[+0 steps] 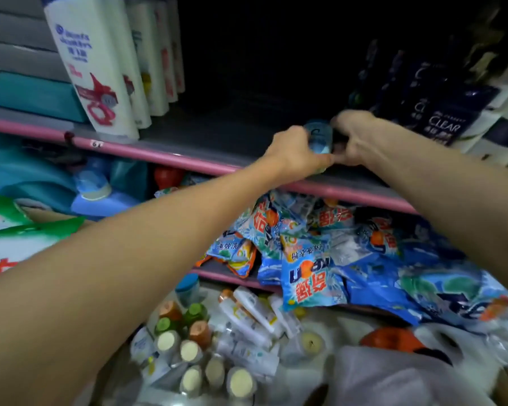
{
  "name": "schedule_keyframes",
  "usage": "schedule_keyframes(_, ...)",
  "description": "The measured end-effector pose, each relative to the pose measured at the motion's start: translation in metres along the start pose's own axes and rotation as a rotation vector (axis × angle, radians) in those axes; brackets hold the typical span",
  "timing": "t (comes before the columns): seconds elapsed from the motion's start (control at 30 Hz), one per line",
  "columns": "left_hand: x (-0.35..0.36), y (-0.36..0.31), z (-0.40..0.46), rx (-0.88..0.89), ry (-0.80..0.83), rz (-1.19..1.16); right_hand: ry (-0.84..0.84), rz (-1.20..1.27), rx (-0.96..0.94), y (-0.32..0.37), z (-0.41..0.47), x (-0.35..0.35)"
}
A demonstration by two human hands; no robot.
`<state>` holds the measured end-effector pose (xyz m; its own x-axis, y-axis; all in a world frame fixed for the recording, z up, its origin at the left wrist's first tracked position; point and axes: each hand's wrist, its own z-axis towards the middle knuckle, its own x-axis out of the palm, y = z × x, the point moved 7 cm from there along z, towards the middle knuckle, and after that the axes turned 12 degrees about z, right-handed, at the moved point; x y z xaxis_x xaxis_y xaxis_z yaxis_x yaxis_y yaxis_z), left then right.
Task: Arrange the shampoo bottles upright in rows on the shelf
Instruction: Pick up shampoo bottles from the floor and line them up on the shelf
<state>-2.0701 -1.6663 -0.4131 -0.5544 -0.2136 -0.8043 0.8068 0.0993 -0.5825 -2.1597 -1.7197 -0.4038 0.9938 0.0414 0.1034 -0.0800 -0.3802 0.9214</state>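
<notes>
Both hands meet on one small pale-blue bottle (pixel 318 136) at the shelf's (pixel 188 159) near edge: the left hand (pixel 295 153) grips its side, the right hand (pixel 361 136) curls against it. Its long axis looks upright; dark Clear bottles (pixel 440 112) stand just right.

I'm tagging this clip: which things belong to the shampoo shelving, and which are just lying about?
Job:
left hand and right hand, both on the light blue bottle
white shampoo bottles
dark Clear bottles
pink-edged shelf

Lying about:
detergent packets
capped bottles below
</notes>
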Motion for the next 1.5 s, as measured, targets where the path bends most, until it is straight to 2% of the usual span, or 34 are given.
schedule_keyframes(0.1, 0.003, -0.005, 0.005, 0.063, 0.038, 0.104, -0.049, -0.166, -0.184, 0.009, 0.005, -0.002)
schedule_keyframes(0.17, 0.002, -0.006, 0.003, 0.058, -0.013, 0.133, -0.053, -0.321, -0.417, 0.016, -0.003, 0.002)
schedule_keyframes(0.27, -0.006, 0.004, -0.03, 0.077, -0.228, 0.03, 0.119, -0.384, -0.794, 0.002, -0.049, 0.018)
schedule_keyframes(0.33, -0.003, 0.025, -0.071, 0.106, -0.319, -0.081, 0.255, -0.36, -0.89, -0.035, -0.077, 0.019)
schedule_keyframes(0.37, 0.006, 0.041, -0.091, 0.107, -0.31, -0.109, 0.309, -0.355, -0.893, -0.06, -0.087, 0.018)
schedule_keyframes(0.43, 0.034, 0.083, -0.129, 0.05, -0.228, -0.122, 0.364, -0.389, -0.805, -0.118, -0.094, 0.011)
schedule_keyframes(0.5, 0.069, 0.133, -0.165, -0.088, -0.113, -0.1, 0.425, -0.512, -0.591, -0.185, -0.086, 0.007)
schedule_keyframes(0.63, 0.15, 0.213, -0.227, -0.357, 0.238, 0.117, 0.662, -1.02, -0.149, -0.31, -0.076, -0.009)
schedule_keyframes(0.77, 0.212, 0.235, -0.26, -0.32, 0.533, 0.249, 0.855, -1.323, 0.082, -0.388, -0.091, -0.027)
schedule_keyframes(0.83, 0.232, 0.237, -0.269, -0.243, 0.578, 0.314, 0.872, -1.465, 0.081, -0.41, -0.095, -0.031)
schedule_keyframes(0.93, 0.247, 0.239, -0.278, -0.06, 0.605, 0.571, 0.776, -1.554, -0.001, -0.428, -0.094, -0.037)
schedule_keyframes(1.13, 0.259, 0.236, -0.272, 0.111, 0.627, 0.833, 0.694, -1.372, 0.026, -0.449, -0.09, -0.054)
schedule_keyframes(1.2, 0.26, 0.225, -0.264, 0.204, 0.561, 0.81, 0.667, -1.318, 0.018, -0.448, -0.088, -0.055)
schedule_keyframes(1.23, 0.257, 0.218, -0.258, 0.247, 0.472, 0.758, 0.653, -1.294, 0.019, -0.447, -0.087, -0.056)
schedule_keyframes(1.27, 0.253, 0.215, -0.254, 0.246, 0.45, 0.702, 0.635, -1.268, 0.021, -0.445, -0.085, -0.059)
schedule_keyframes(1.37, 0.251, 0.229, -0.255, 0.076, 0.67, 0.576, 0.561, -1.184, 0.024, -0.43, -0.077, -0.066)
schedule_keyframes(1.4, 0.246, 0.23, -0.255, 0.033, 0.693, 0.543, 0.533, -1.168, 0.015, -0.422, -0.074, -0.067)
schedule_keyframes(1.5, 0.221, 0.221, -0.242, -0.027, 0.609, 0.476, 0.484, -1.117, -0.027, -0.391, -0.071, -0.067)
